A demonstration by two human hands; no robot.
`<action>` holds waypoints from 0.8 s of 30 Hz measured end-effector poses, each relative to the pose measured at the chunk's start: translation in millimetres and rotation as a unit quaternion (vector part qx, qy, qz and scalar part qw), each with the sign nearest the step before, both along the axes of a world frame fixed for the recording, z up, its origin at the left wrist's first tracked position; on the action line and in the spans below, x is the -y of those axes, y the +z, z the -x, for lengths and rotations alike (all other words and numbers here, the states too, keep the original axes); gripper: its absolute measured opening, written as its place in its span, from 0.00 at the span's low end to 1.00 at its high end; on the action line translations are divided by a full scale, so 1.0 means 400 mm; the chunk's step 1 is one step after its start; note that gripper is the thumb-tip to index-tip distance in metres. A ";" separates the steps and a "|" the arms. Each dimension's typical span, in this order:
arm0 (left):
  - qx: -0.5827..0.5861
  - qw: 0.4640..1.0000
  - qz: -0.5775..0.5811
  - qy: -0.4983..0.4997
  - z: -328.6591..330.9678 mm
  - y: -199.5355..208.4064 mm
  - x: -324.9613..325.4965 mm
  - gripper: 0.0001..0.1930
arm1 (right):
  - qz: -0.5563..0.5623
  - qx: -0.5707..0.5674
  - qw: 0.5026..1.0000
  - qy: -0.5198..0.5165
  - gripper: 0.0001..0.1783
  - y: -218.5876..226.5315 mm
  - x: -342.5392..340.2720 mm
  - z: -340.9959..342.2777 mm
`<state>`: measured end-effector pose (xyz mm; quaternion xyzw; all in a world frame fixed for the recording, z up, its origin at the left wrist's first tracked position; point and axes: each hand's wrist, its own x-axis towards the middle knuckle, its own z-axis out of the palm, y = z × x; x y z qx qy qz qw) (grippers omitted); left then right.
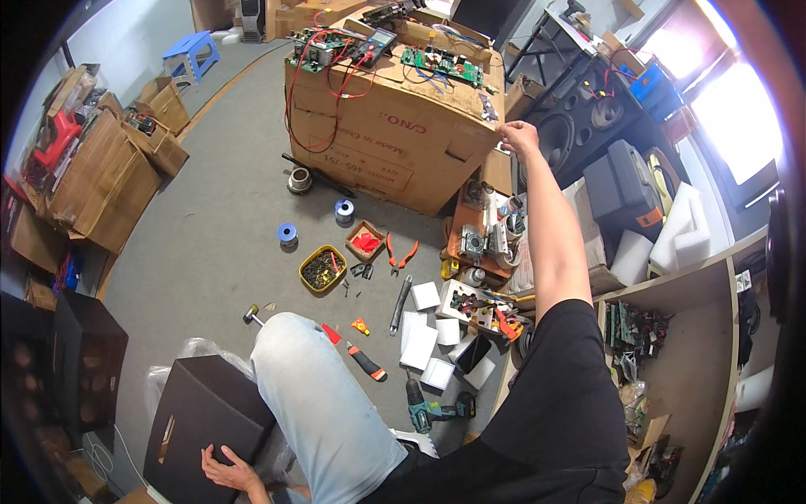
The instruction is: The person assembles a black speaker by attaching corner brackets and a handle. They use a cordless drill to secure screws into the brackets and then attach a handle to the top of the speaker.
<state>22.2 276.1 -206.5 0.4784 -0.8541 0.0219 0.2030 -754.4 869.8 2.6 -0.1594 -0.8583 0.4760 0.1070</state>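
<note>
My left hand (231, 473) lies with its fingers apart on a black speaker cabinet (206, 403) beside my knee. Clear plastic wrap (197, 347) shows behind that cabinet. My right arm reaches far forward, and my right hand (519, 137) is at the right corner of a large cardboard box (395, 134). Its fingers are pinched together; whatever is between them is too small to make out. On top of the box are a green circuit board (442, 65), a multimeter (375, 46) with red and black leads, and another board with parts (319, 50).
On the floor ahead are solder spools (344, 212), a yellow tray of screws (322, 270), orange-handled pliers (400, 254), a screwdriver (366, 361), white blocks (417, 336) and a cordless drill (426, 409). A large speaker (558, 139) and a shelf (680, 319) stand right. Cardboard boxes (105, 185) line the left.
</note>
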 end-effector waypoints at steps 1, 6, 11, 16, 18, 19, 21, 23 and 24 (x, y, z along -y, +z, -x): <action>-0.001 1.000 0.002 0.006 -0.002 0.003 0.000 0.22 | -0.007 -0.002 1.000 0.000 0.09 0.003 0.020 -0.006; -0.010 1.000 -0.016 0.008 0.009 0.002 -0.005 0.21 | 0.054 0.009 0.998 -0.019 0.05 -0.008 -0.022 -0.009; -0.048 0.998 -0.036 -0.015 0.008 -0.008 0.004 0.18 | 0.083 0.039 0.996 0.007 0.07 0.015 -0.019 -0.045; -0.193 0.975 -0.113 0.015 0.067 0.163 -0.029 0.18 | 0.156 -0.001 0.970 0.186 0.14 0.058 0.243 -0.379; -0.326 0.917 -0.224 -0.054 0.133 0.277 -0.075 0.12 | 0.214 -0.010 0.915 0.342 0.11 0.071 0.390 -0.621; -0.375 0.867 -0.307 -0.116 0.151 0.337 -0.100 0.09 | 0.201 -0.003 0.899 0.390 0.10 0.086 0.494 -0.774; -0.404 0.795 -0.401 -0.208 0.180 0.411 -0.161 0.08 | 0.190 0.013 0.865 0.465 0.09 0.132 0.668 -1.040; -0.444 0.743 -0.440 -0.240 0.188 0.481 -0.208 0.09 | 0.243 0.062 0.802 0.541 0.08 0.121 0.816 -1.220; -0.466 0.722 -0.450 -0.243 0.187 0.513 -0.218 0.08 | 0.270 0.085 0.767 0.576 0.08 0.126 0.876 -1.287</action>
